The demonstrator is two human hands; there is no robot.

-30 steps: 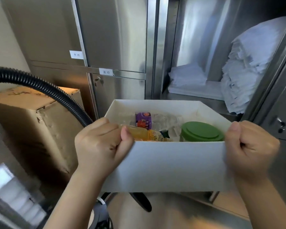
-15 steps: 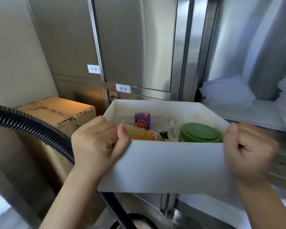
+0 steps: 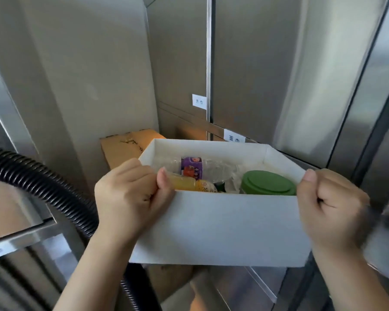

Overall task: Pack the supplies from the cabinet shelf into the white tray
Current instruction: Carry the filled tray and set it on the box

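Steel cabinet doors rise behind the white tray (bottles and a green lid inside), its near corners pinched by the left hand and right hand.

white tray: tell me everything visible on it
The tray is a plain white, matte, open-topped box, card or thin plastic by its look, walls flaring slightly. It is held in the air, roughly level, before steel cabinet doors. The left hand grips its near-left corner and the right hand its near-right, thumbs over the rim. Inside lie an orange bottle, a clear bottle with a purple label and a green lid. Its floor is mostly hidden.
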